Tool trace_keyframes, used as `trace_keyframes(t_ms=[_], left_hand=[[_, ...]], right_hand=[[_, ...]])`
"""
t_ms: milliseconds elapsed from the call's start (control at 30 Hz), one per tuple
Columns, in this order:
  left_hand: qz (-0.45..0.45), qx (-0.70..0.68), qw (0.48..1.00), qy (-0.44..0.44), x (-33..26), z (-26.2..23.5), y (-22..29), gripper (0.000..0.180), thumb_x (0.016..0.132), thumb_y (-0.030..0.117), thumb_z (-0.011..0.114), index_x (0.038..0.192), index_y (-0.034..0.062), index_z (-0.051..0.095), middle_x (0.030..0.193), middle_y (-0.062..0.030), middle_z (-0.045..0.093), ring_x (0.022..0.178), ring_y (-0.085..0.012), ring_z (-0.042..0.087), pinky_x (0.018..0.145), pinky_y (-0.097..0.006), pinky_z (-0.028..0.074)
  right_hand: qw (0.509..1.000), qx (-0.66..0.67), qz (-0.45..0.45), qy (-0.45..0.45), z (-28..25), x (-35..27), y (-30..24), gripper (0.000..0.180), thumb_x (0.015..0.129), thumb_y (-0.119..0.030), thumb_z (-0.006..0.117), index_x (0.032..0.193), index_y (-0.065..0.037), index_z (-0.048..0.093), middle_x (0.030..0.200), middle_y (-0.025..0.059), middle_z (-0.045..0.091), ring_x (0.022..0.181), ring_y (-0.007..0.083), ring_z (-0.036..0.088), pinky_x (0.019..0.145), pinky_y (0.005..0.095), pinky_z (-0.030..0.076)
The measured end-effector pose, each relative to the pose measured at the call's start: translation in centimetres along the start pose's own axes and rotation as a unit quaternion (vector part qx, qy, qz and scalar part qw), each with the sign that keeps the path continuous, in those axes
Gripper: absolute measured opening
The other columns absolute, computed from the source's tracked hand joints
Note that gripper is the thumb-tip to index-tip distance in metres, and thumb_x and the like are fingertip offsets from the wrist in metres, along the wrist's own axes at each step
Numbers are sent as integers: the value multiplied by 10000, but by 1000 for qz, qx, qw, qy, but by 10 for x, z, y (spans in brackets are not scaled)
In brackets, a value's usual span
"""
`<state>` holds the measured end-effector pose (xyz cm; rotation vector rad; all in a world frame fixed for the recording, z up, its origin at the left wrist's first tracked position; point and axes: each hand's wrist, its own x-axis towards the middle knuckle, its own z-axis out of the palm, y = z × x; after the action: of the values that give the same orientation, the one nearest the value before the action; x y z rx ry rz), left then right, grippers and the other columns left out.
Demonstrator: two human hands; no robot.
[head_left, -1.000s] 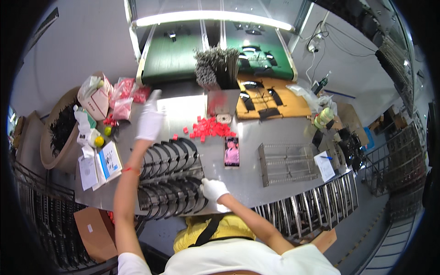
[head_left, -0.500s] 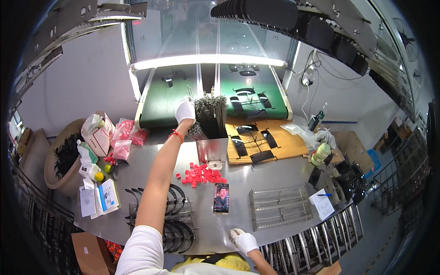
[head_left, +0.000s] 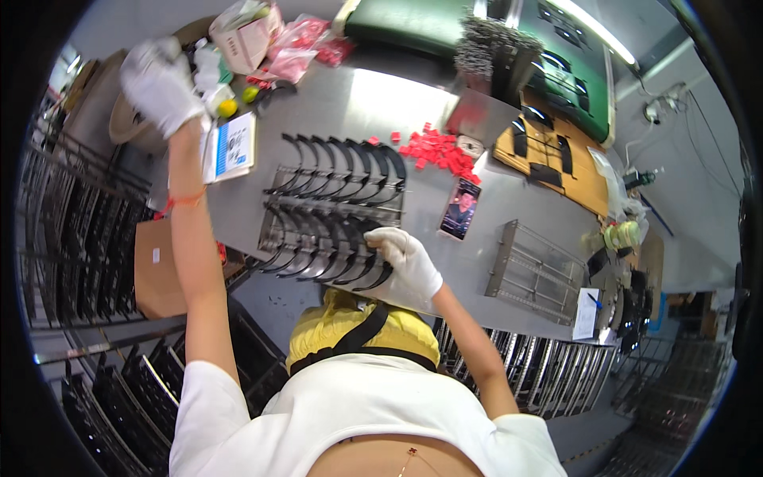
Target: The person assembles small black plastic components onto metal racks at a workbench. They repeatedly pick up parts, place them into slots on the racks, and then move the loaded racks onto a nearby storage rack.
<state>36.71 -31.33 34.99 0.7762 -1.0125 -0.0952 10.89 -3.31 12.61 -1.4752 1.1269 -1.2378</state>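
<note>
Gloved hands at a steel worktable (head_left: 358,95) loaded with curved black parts.

The worktable carries a wire rack (head_left: 332,211) near its front edge, filled with two rows of curved black strips (head_left: 338,163); an empty wire rack (head_left: 531,270) lies toward its right edge; a scatter of small red pieces (head_left: 435,149) sits toward the back; the right hand (head_left: 407,256) rests at the rack's front-right corner, fingers curled onto the end strips, whether it pinches one I cannot tell; the left hand (head_left: 161,83) is raised above the table's left corner, loosely closed, nothing seen in it; a tug from the right could likely drag neighbouring strips out of their slots.
</note>
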Motion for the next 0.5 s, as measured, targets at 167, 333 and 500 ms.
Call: trace_keyframes(t_ms=[167,333,500], left_hand=[[-163,3,976,143,-10,-175,-17,296,918,179,504,673,70,376,599,9,346,528,-88,329,492,-253,252],[-407,123,904,36,-132,-287,-93,271,1055,315,440,967,81,544,741,-26,590,548,-75,511,433,-225,391],[-478,45,877,-11,-154,-291,-127,216,1068,254,382,969,90,481,738,-22,542,521,-75,491,466,-215,416]], right_hand=[[979,-31,175,-96,21,56,35,407,1075,-300,427,1268,18,593,1115,108,689,967,162,660,900,299,523],[990,-103,13,-97,80,92,12,371,1044,-274,443,1191,11,629,1142,141,684,1016,262,655,927,359,508],[863,-385,-191,-267,124,126,17,376,888,-120,495,1230,-40,627,1333,163,593,1315,358,493,1131,464,358]])
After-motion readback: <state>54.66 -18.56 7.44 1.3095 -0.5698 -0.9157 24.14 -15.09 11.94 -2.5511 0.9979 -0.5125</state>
